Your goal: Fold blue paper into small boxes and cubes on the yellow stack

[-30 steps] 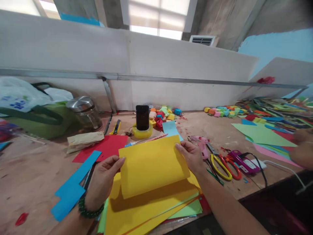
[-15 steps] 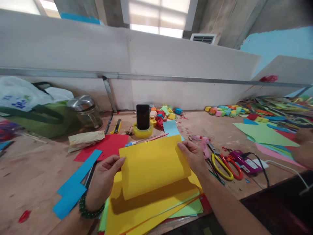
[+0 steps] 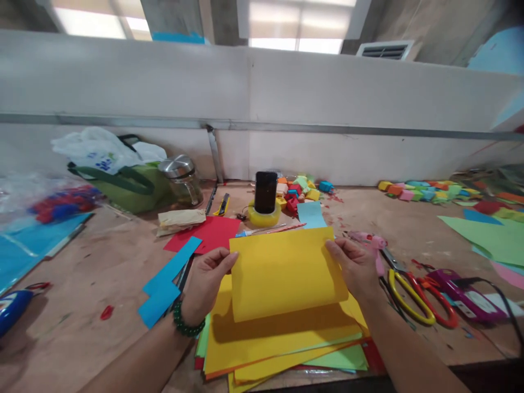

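Note:
A sheet of yellow paper (image 3: 289, 275) is held up by its two sides, tilted above the pile. My left hand (image 3: 210, 281) pinches its left edge between thumb and fingers, with a dark green bead bracelet (image 3: 186, 322) on the wrist. On the right edge, near the top corner, my right hand (image 3: 356, 267) pinches the same sheet. Below lies a stack of coloured paper (image 3: 282, 341), yellow on top with green and red edges showing. Blue paper strips (image 3: 164, 297) and red paper (image 3: 208, 234) lie left of the sheet.
Scissors (image 3: 413, 295), a pink glue gun (image 3: 374, 245) and a purple device (image 3: 466, 297) lie to the right. Behind stand a phone (image 3: 265, 192) on a yellow tape roll (image 3: 264, 217), small paper cubes (image 3: 303, 191), a utility knife (image 3: 222, 204), a glass jar (image 3: 182, 183) and a green bag (image 3: 139, 188).
The view has swung left, bringing in a blue folder and a blue object at the left. Both hands keep their pinch on the yellow sheet, which stays tilted over the stack.

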Demonstrator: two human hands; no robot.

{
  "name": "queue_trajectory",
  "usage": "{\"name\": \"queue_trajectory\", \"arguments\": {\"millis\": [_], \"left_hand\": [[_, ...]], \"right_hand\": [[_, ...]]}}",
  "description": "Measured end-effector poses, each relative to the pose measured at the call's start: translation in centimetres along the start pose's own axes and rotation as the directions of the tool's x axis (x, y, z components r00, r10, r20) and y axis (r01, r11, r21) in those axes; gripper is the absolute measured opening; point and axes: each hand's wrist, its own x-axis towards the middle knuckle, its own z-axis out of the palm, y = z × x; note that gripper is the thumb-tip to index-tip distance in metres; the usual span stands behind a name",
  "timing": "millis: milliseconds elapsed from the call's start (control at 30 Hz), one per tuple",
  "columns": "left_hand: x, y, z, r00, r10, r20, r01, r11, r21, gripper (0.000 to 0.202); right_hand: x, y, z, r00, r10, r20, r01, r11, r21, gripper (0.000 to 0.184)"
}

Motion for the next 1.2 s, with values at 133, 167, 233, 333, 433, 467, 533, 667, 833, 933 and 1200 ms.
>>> {"name": "queue_trajectory", "arguments": {"millis": [133,167,233,333,433,467,533,667,833,933,1200], "left_hand": [[-0.3,0.7,0.2,1.000,-0.010,-0.011,0.010,1.000,0.008,0.036],[-0.4,0.8,0.3,1.000,-0.011,-0.016,0.012,1.000,0.011,0.037],[-0.5,1.1,0.3,0.999,-0.016,-0.028,0.017,1.000,0.015,0.039],[-0.5,1.3,0.3,0.999,-0.031,-0.037,0.031,0.999,0.018,0.042],[-0.4,1.3,0.2,0.999,-0.039,-0.029,0.039,0.999,0.009,0.042],[-0.3,1.2,0.2,0.999,-0.039,-0.025,0.039,0.999,0.004,0.041],[-0.3,1.2,0.1,0.999,-0.039,-0.021,0.039,0.999,-0.008,0.040],[-0.3,1.0,0.0,0.998,-0.051,-0.025,0.050,0.998,-0.021,0.040],[-0.3,0.9,0.0,0.999,-0.043,-0.034,0.043,0.999,-0.009,0.040],[-0.2,1.0,0.1,0.998,-0.043,-0.048,0.042,0.999,-0.017,0.040],[0.0,0.4,-0.5,1.000,-0.019,-0.005,0.019,1.000,0.007,0.037]], "right_hand": [[-0.2,-1.1,0.6,1.000,0.007,-0.006,-0.007,1.000,-0.003,0.042],[-0.2,-1.3,0.8,1.000,0.008,-0.004,-0.008,1.000,-0.007,0.043],[-0.2,-1.7,1.0,1.000,-0.007,-0.007,0.006,1.000,-0.028,0.046],[-0.2,-1.7,1.1,0.998,-0.065,-0.014,0.064,0.996,-0.069,0.048],[-0.1,-1.4,1.0,0.998,-0.066,0.008,0.066,0.995,-0.072,0.049],[-0.1,-1.3,0.9,0.998,-0.059,0.016,0.060,0.996,-0.070,0.048],[-0.1,-1.0,0.8,0.998,-0.067,0.017,0.068,0.995,-0.075,0.048],[0.0,-0.4,0.6,0.994,-0.111,0.004,0.111,0.989,-0.097,0.045],[0.0,-0.4,0.6,0.994,-0.110,0.003,0.110,0.989,-0.094,0.044],[0.0,-0.6,0.6,0.994,-0.107,0.005,0.107,0.991,-0.086,0.044],[0.2,0.2,0.3,0.994,-0.110,-0.001,0.110,0.990,-0.084,0.043]]}}
